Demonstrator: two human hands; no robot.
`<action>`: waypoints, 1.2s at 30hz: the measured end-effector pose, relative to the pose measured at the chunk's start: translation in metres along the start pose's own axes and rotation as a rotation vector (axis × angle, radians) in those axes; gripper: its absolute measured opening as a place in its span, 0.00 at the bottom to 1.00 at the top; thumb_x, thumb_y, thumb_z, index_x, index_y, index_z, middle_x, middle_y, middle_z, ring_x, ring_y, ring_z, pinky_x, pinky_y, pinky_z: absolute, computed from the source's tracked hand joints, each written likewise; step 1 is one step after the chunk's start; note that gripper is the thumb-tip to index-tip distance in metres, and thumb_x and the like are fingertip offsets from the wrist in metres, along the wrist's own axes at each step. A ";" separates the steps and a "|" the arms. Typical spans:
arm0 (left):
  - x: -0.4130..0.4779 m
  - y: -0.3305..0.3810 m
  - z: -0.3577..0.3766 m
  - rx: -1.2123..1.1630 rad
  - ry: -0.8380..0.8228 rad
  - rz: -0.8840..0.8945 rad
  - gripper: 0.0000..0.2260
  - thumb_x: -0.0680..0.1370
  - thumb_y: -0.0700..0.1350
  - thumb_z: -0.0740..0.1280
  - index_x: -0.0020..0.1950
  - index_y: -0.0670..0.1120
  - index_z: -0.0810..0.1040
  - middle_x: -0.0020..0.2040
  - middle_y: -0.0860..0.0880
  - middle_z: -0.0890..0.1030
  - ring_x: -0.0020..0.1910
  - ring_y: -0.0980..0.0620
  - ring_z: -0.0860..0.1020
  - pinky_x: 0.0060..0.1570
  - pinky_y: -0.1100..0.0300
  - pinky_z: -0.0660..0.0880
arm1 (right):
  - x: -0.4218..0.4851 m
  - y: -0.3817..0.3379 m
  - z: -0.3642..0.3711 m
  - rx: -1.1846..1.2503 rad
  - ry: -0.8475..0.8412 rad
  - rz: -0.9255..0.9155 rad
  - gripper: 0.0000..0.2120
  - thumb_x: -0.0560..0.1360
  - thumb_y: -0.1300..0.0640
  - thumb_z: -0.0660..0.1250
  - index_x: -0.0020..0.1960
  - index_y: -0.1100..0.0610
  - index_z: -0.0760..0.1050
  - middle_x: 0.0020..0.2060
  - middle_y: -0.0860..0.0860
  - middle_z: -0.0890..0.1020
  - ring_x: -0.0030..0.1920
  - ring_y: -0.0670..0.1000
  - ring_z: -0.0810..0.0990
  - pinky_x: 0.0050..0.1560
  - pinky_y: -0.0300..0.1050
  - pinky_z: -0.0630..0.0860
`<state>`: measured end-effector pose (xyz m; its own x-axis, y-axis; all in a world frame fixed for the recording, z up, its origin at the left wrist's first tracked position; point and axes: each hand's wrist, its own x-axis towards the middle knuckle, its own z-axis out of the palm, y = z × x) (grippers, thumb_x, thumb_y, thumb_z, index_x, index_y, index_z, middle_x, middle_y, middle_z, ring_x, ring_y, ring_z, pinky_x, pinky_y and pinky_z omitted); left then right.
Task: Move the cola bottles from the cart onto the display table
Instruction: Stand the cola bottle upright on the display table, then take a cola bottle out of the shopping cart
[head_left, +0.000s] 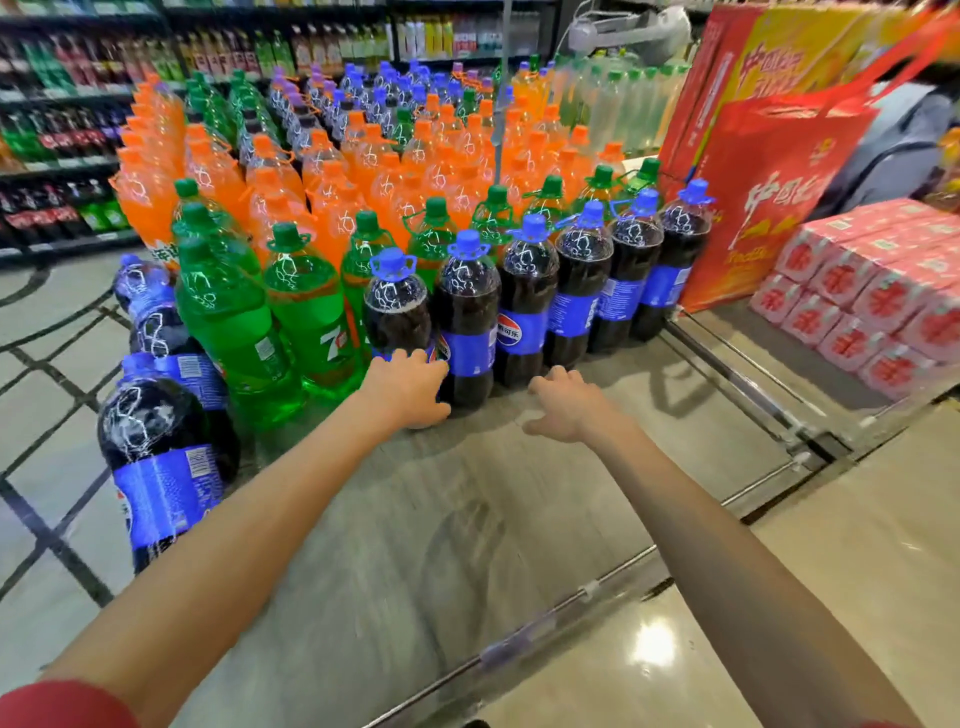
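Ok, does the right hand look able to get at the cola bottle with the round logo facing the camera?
Probably yes. The right hand is open just in front of that cola bottle, with only bare table between. The left hand grips another bottle two places left.

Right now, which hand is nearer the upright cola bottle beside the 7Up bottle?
Left. The left hand holds the cola bottle; the right hand hovers apart to its right.

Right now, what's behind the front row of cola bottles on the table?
A row of green bottles stands right behind the cola bottles, with orange bottles packed behind those. Their lower halves are hidden by the rows in front.
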<state>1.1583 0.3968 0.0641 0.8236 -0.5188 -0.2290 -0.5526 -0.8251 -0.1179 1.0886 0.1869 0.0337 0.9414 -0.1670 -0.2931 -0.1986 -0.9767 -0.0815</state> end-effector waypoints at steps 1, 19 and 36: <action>-0.001 0.012 -0.004 0.021 0.002 0.020 0.26 0.80 0.60 0.63 0.74 0.49 0.67 0.70 0.42 0.70 0.69 0.39 0.69 0.63 0.45 0.70 | -0.011 0.008 -0.001 -0.007 -0.005 0.017 0.30 0.77 0.44 0.70 0.72 0.57 0.67 0.69 0.59 0.67 0.71 0.63 0.66 0.67 0.57 0.69; -0.106 0.340 -0.048 0.163 0.101 0.627 0.24 0.81 0.58 0.64 0.75 0.50 0.68 0.71 0.43 0.72 0.70 0.41 0.71 0.66 0.47 0.69 | -0.348 0.197 0.049 0.117 0.068 0.600 0.29 0.78 0.42 0.67 0.74 0.54 0.67 0.69 0.58 0.71 0.69 0.62 0.70 0.66 0.59 0.70; -0.383 0.628 -0.006 0.049 0.066 1.358 0.22 0.81 0.59 0.63 0.71 0.50 0.71 0.67 0.45 0.75 0.65 0.42 0.74 0.58 0.49 0.74 | -0.763 0.214 0.174 0.420 0.091 1.344 0.31 0.77 0.44 0.69 0.75 0.56 0.67 0.70 0.59 0.70 0.70 0.62 0.69 0.68 0.54 0.70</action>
<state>0.4965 0.0767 0.0835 -0.3651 -0.9197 -0.1446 -0.9286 0.3486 0.1273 0.2803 0.1289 0.0740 -0.0176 -0.9496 -0.3129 -0.9965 0.0422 -0.0718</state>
